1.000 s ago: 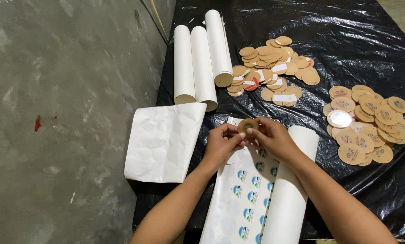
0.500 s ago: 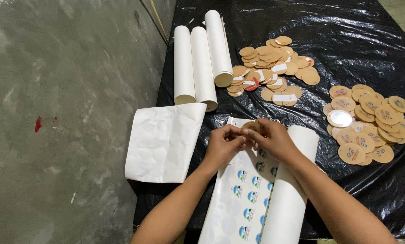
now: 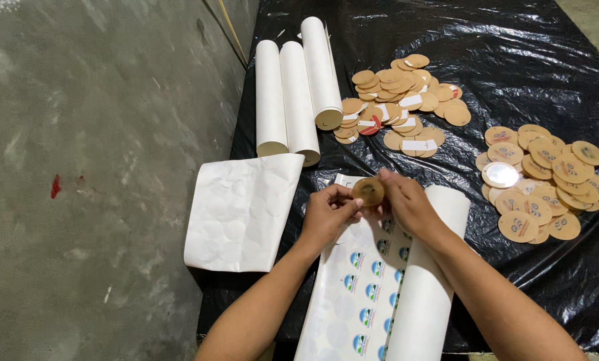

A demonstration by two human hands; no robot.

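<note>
- Nearest the camera, at 6 o'clock, a partly unrolled sticker sheet (image 3: pixel 360 294) lies on the black plastic-covered table (image 3: pixel 547 67), with rows of small round blue-and-white stickers on it; its rolled end (image 3: pixel 426 287) lies along its right side.
- Just above the sheet, near the middle of the view, the left hand (image 3: pixel 326 215) and the right hand (image 3: pixel 406 204) meet over a small brown round disc (image 3: pixel 368 192).
- The fingers of both hands are clamped on the disc's edge, the left from 9 o'clock and the right from 3 o'clock, so the disc is held up off the sheet with its flat face towards the camera.
- At 9 o'clock from the hands, a white backing sheet (image 3: pixel 239 210) with round emptied spots lies flat and overhangs the table's left edge.
- At 3 o'clock from the hands, well apart, a pile of brown discs with printed faces (image 3: pixel 547 184) lies on the plastic, one shiny silver disc (image 3: pixel 500 175) at its left side.
- Farther off, at 12 o'clock, a second pile of plain brown discs (image 3: pixel 400 100) is spread out, some with white strips on them.
- At 11 o'clock, three white rolls (image 3: pixel 296 93) lie side by side, touching one another.
- Left of the table is bare grey concrete floor (image 3: pixel 85 167) with a small red mark (image 3: pixel 55 186).
</note>
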